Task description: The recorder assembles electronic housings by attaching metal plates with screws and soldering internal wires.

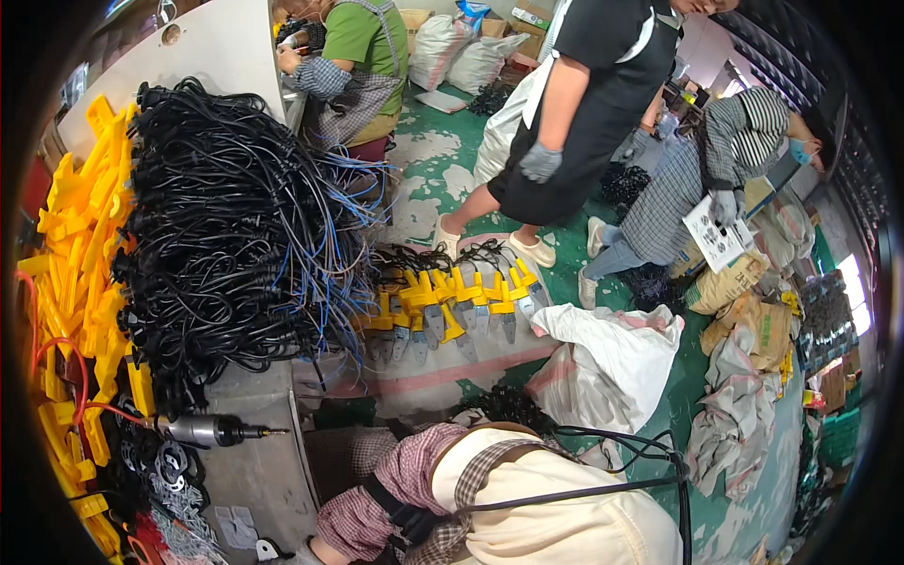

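A long grey metal worktop (259,476) is bordered at the top of the view by a broad tangle of black cables with blue wire ends (245,235) and at the left by piled yellow plastic parts (80,235), with open room left below a silver-and-black cylindrical driver (221,430). By the worktop's near right edge, the right hand (326,552) is cut off by the frame just beside a small white, dark-rimmed piece (267,547); whether either hand's fingers are apart or together cannot be told.
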`<state>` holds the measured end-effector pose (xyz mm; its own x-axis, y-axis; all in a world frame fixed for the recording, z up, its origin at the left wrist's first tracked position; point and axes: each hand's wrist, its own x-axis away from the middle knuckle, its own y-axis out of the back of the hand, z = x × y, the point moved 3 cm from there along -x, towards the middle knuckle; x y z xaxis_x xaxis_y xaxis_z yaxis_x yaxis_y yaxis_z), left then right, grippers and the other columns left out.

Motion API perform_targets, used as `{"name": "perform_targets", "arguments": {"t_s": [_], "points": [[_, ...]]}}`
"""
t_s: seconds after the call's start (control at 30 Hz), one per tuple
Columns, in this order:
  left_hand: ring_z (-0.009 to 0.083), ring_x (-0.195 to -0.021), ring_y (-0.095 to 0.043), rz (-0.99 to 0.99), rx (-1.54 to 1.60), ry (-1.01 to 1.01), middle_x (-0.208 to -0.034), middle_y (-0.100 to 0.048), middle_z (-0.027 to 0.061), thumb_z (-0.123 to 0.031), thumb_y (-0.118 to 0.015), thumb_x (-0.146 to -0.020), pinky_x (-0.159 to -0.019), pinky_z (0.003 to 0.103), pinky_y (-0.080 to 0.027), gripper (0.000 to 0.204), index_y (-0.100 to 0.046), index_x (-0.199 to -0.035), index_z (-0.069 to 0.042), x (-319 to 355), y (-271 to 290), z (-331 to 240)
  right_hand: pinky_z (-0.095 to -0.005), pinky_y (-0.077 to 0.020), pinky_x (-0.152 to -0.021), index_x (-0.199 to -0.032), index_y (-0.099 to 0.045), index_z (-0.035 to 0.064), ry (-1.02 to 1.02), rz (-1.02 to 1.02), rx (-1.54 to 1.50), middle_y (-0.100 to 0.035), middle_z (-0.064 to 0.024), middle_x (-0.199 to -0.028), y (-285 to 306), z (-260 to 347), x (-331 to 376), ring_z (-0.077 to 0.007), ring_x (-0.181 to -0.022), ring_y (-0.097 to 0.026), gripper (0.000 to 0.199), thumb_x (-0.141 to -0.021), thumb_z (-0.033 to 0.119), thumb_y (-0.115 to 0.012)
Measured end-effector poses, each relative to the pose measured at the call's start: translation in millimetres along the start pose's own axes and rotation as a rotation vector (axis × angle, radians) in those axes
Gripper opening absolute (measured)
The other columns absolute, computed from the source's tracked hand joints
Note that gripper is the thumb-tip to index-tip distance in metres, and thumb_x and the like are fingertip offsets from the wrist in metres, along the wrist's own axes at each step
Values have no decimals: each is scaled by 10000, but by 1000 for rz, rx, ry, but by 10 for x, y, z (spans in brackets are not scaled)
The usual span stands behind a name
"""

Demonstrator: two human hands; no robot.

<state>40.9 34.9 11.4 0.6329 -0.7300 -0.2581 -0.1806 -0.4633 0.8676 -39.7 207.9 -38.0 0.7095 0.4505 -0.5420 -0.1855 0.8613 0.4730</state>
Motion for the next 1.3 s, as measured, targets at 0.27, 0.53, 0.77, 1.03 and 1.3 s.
{"name": "perform_targets", "arguments": {"t_s": [0.27,0.53,0.77,1.03,1.3], "points": [[502,-1333,-421,1,81,-45,-1481,-382,328,-416,-842,-734,-1090,596,-369,984,-386,-1525,-51,133,-31,130,-483,-474,-856,-940,-646,79,-1,-23,4,-610,-146,-945,-1,62,103,-354,-966,-583,168,-818,194,-642],[498,-1324,-450,-36,-7,109,-1492,-394,318,-534,-776,-748,-1085,596,-382,966,-429,-1523,-74,-29,-30,-121,-468,-466,-885,-930,-632,72,124,-70,14,-597,-130,-932,-87,90,160,-342,-961,-569,127,-826,144,-621],[534,-1303,-428,100,-130,329,-1461,-389,329,-541,-853,-546,-1067,608,-379,1034,-526,-1417,-88,-42,32,41,-434,-451,-1002,-1171,-627,28,-70,141,-98,-626,-193,-1159,348,368,-55,-380,-1109,-568,330,-846,54,-575],[514,-1305,-422,56,-10,257,-1455,-384,310,-672,-780,-658,-1083,608,-362,1003,-493,-1486,-184,112,45,77,-397,-497,-862,-1200,-682,81,-94,63,173,-700,-54,-962,30,346,-36,-271,-942,-607,362,-838,70,-672],[519,-1303,-417,117,-93,323,-1455,-393,300,-658,-792,-646,-1062,613,-365,996,-497,-1482,-204,-6,-57,-9,-402,-520,-898,-1222,-653,66,-6,226,296,-676,-64,-940,334,365,-57,-289,-989,-613,402,-821,42,-633]]}}
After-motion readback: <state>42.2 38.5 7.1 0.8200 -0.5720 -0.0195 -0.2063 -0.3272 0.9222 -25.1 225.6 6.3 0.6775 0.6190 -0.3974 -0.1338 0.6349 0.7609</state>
